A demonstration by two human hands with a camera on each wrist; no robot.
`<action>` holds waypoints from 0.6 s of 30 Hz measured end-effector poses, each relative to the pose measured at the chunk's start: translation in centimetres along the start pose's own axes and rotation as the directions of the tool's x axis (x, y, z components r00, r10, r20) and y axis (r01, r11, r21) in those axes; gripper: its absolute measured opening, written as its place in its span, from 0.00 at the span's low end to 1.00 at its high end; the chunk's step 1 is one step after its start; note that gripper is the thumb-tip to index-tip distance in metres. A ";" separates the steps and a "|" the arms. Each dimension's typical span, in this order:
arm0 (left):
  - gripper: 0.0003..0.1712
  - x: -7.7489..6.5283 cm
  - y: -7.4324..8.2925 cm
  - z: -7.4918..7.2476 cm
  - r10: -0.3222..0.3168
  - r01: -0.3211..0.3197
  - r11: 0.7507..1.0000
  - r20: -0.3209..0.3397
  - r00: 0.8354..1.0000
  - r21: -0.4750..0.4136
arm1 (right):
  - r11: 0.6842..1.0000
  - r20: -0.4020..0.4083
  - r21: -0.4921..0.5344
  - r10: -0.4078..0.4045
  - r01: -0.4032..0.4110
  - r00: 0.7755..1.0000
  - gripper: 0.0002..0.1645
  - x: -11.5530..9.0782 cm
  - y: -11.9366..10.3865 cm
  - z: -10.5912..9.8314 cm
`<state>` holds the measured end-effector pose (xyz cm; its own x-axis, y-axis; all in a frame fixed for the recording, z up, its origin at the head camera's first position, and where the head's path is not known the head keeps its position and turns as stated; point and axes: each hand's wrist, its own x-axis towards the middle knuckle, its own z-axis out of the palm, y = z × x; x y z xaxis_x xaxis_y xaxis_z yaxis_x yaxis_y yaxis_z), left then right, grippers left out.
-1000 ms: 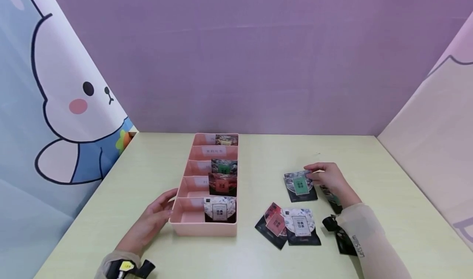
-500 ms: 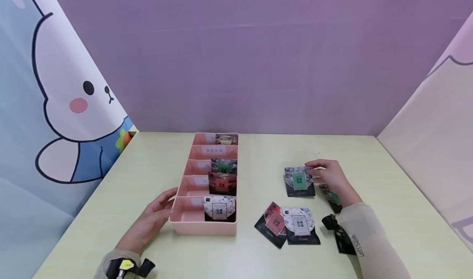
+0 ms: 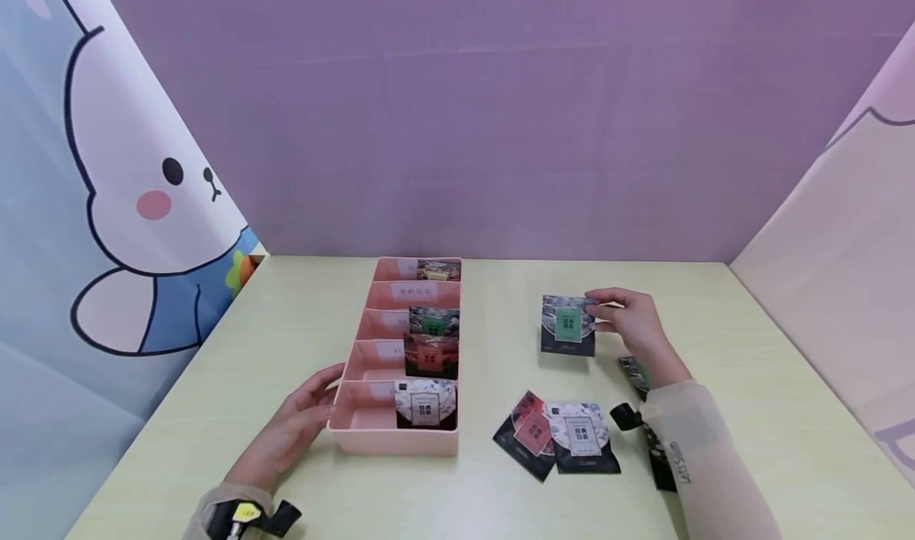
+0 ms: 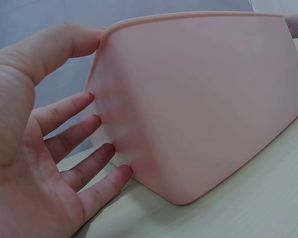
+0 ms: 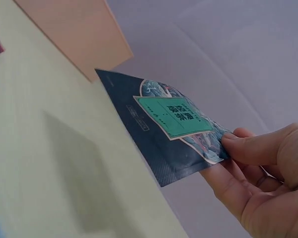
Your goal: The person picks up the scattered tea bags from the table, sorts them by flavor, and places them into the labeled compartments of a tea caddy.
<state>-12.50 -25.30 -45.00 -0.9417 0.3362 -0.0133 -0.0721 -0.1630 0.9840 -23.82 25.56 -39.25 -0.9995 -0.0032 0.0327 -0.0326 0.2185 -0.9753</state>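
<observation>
Above the bench [image 3: 503, 318], our right hand [image 3: 635, 327] pinched the green-labelled packet [image 3: 568, 325] by one edge; we judged this off-centre grip could let it swivel. Our left hand [image 3: 306, 411], fingers loosely extended, touched the box [image 3: 395, 443].

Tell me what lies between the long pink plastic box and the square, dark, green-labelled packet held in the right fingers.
Nothing: in the head view, only bare, pale yellowish tabletop shows between the box and the packet.

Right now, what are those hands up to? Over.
Right hand pinches green packet, above table. Left hand touches box. No obstacle visible between packet and box.
</observation>
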 end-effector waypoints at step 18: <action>0.35 0.2 0.1 0.3 -0.055 0.056 0.998 -0.037 0.998 0.029 | 0.996 -0.024 0.047 -0.080 0.082 0.996 0.19 0.9 -2.9 3.7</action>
<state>-12.61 -24.94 -44.84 -0.9480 0.3097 -0.0737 -0.1150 -0.1174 0.9864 -24.61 21.34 -37.20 -0.9932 0.0029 0.1164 -0.1142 0.1713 -0.9786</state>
